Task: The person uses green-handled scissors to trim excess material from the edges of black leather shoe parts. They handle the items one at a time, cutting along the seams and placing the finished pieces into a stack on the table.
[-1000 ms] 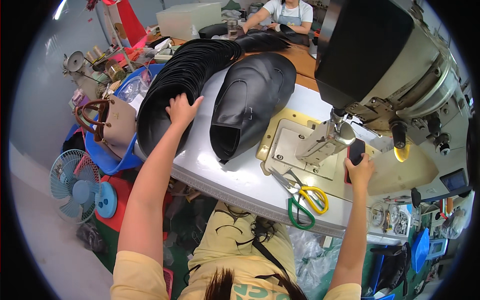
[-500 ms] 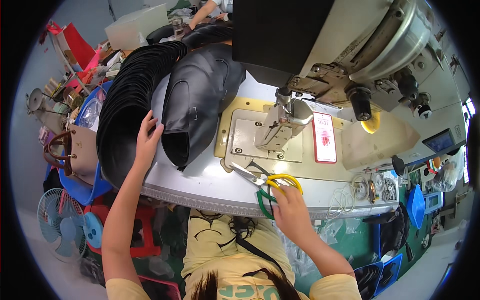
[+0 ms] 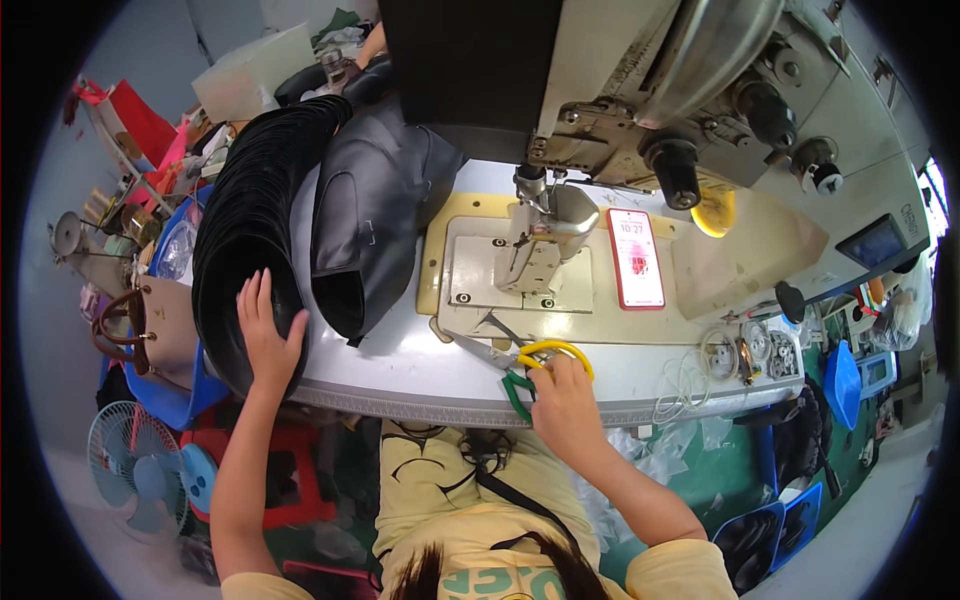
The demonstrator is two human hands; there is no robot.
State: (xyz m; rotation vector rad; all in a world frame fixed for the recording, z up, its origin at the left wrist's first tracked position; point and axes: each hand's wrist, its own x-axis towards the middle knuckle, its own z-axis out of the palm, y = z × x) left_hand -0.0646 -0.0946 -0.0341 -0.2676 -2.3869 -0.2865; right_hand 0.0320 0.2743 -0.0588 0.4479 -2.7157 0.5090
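My left hand (image 3: 268,340) lies with fingers spread on the near end of a long row of stacked, curved black leather-like pieces (image 3: 240,195). My right hand (image 3: 572,408) is curled at the handles of a pair of scissors (image 3: 517,362), which has one yellow loop and one green loop. The scissors are at the table's front edge, blades apart and pointing away to the left. Right of the stack rests a folded black leather-like piece (image 3: 365,215) with curved seams and an open near end; neither hand touches it.
An industrial sewing machine (image 3: 548,240) stands on the white table (image 3: 385,370), its head overhanging at upper right. A red-framed phone (image 3: 636,260) lies beside it. White cord (image 3: 682,395) and bobbins sit at the right edge. A handbag (image 3: 170,315) and a fan (image 3: 138,465) are at left.
My left hand has moved left from beside the folded black piece onto the stack's near end. My right hand stays at the scissors. The whole view has shifted slightly.
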